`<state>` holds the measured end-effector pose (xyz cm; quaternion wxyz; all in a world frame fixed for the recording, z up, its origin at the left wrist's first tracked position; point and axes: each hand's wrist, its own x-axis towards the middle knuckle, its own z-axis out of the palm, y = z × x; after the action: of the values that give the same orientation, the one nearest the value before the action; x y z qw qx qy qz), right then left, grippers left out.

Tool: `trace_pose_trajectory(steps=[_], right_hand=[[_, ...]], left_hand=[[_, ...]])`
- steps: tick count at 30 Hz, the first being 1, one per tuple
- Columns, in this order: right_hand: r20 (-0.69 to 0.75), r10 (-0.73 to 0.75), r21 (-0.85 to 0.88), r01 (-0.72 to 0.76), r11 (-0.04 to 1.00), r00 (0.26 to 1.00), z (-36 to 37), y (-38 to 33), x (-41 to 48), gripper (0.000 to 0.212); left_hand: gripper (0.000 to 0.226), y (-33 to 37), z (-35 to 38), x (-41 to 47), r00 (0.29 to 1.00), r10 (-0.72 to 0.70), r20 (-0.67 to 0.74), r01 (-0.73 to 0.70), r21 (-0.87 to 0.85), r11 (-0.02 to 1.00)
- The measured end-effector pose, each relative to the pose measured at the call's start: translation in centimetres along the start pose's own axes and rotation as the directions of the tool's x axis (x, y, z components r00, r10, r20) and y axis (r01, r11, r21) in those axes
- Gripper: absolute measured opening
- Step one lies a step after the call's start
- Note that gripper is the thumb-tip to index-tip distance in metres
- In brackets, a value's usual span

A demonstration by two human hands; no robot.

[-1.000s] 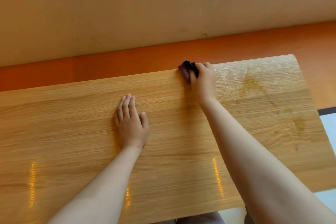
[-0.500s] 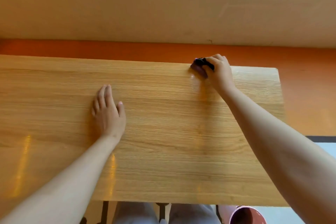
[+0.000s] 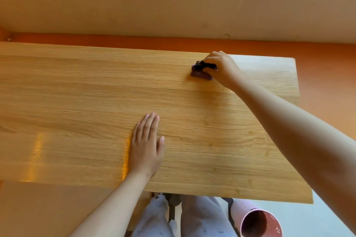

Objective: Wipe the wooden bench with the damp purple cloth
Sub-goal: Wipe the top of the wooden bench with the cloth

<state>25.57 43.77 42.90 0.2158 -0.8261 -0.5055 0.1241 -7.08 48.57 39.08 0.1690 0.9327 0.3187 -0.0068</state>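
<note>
The wooden bench (image 3: 77, 102) fills most of the head view, light oak with long grain. My right hand (image 3: 221, 69) is near the far right part of the top, shut on the bunched purple cloth (image 3: 201, 74), which presses on the wood just inside the far edge. Part of the cloth is hidden under my fingers. My left hand (image 3: 147, 146) lies flat on the bench near the middle, palm down, fingers together and straight, holding nothing.
A cream wall (image 3: 173, 2) rises behind the bench above an orange strip (image 3: 317, 59). Below the near edge are my legs in pale trousers (image 3: 173, 219) and a pink cup (image 3: 258, 223) at the lower right. The bench's right end (image 3: 300, 121) is close to my right forearm.
My right hand has drawn the cloth from the far edge a little toward me. My left hand stays flat on the bench. The view has shifted, showing more of the bench's left side.
</note>
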Motion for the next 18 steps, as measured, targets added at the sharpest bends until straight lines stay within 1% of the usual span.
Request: trace_pose_trajectory(steps=[6,11,18], right_hand=[[0.002,0.014,0.055,-0.014,0.998,1.0,2.3,-3.7,-8.3,0.02],[-0.036,0.11,0.069,-0.108,0.992,0.993,4.2,-7.3,-14.9,0.022],[-0.082,0.161,0.082,-0.154,0.985,0.984,7.0,-11.2,-21.8,0.019]], left_hand=[[0.058,-0.1,-0.1,-0.1,0.999,0.005,-0.034,-0.006,-0.025,1.0],[0.059,-0.1,0.2,-0.2,0.998,0.02,-0.054,-0.022,-0.035,0.999],[0.057,-0.2,0.6,-0.2,0.995,0.042,-0.086,-0.046,-0.048,0.998]])
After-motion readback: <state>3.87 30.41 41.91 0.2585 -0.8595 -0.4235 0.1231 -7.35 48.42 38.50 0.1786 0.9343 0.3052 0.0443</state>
